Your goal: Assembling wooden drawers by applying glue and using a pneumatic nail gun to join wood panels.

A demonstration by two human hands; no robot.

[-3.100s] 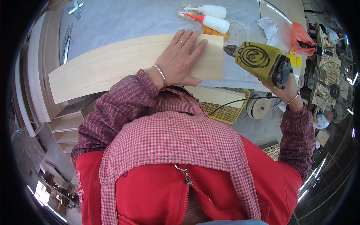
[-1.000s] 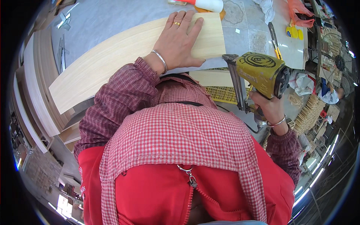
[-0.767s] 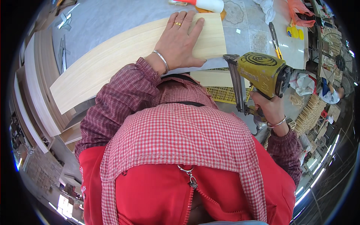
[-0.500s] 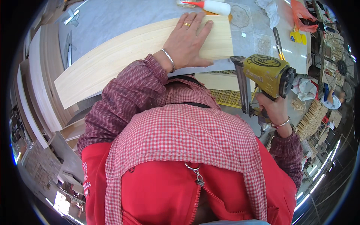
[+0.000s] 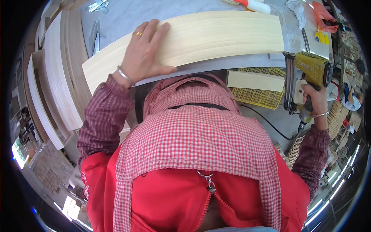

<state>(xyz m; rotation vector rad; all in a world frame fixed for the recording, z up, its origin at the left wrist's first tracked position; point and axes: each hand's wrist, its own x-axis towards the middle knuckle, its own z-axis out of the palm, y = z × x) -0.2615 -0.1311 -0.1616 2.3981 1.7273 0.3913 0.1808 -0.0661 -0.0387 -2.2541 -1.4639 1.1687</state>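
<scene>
Resting my left hand (image 5: 143, 52) on the pale board (image 5: 224, 34), toward its left end, fingers slightly apart, thumb spread wide by the near edge. Board lies on the grey table (image 5: 135, 15). My right hand (image 5: 317, 98) is clamped round the grip of the yellow nail gun (image 5: 311, 67), nose at the board's right end; can't tell if touching. Yellow mesh crate (image 5: 255, 98) lower down.

The apron (image 5: 197, 143) is red-and-white gingham, the jacket (image 5: 166, 197) plain red, the sleeves (image 5: 102, 116) dark maroon plaid. The board (image 5: 216, 34) is pale cream with fine grain lines; the nail gun (image 5: 309, 66) is olive yellow and black. The table (image 5: 125, 23) is blue-grey, the crate (image 5: 262, 99) yellow, the bag (image 5: 324, 15) orange-red.
</scene>
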